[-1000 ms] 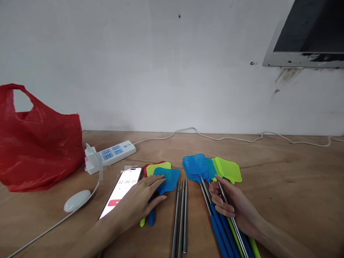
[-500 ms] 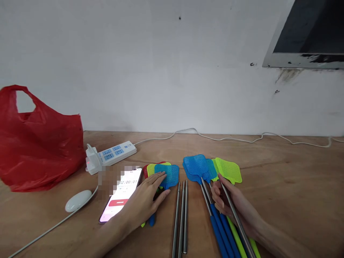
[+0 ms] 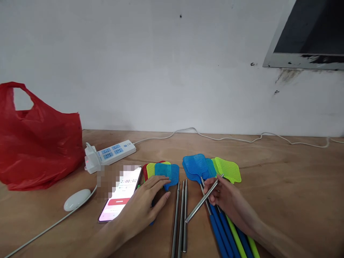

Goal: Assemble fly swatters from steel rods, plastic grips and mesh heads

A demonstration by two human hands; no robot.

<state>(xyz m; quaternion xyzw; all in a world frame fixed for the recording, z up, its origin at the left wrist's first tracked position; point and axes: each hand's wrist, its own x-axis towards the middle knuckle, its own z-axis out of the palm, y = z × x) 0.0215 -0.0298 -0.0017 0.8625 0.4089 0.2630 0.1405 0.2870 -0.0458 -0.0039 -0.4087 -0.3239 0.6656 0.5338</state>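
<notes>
My right hand point(image 3: 231, 206) pinches a steel rod point(image 3: 202, 199), which slants down to the left above the table. Under that hand lie assembled fly swatters with blue and green heads point(image 3: 212, 167) and blue and green handles point(image 3: 228, 233). My left hand point(image 3: 143, 206) rests with fingers spread on a small stack of loose swatter heads point(image 3: 162, 170), blue on top, yellow-green and red beneath. Three bare steel rods point(image 3: 181, 218) lie side by side between my hands.
A phone point(image 3: 120, 193) showing a timer lies left of my left hand. Further left are a white oval device point(image 3: 77, 199) on a cable, a white power strip point(image 3: 109, 154) and a red plastic bag point(image 3: 37, 143). The wooden table point(image 3: 295, 186) meets a white wall.
My right hand lifted one steel rod off the swatter pile and swung its lower end to the left. My left hand slid slightly along the loose heads.
</notes>
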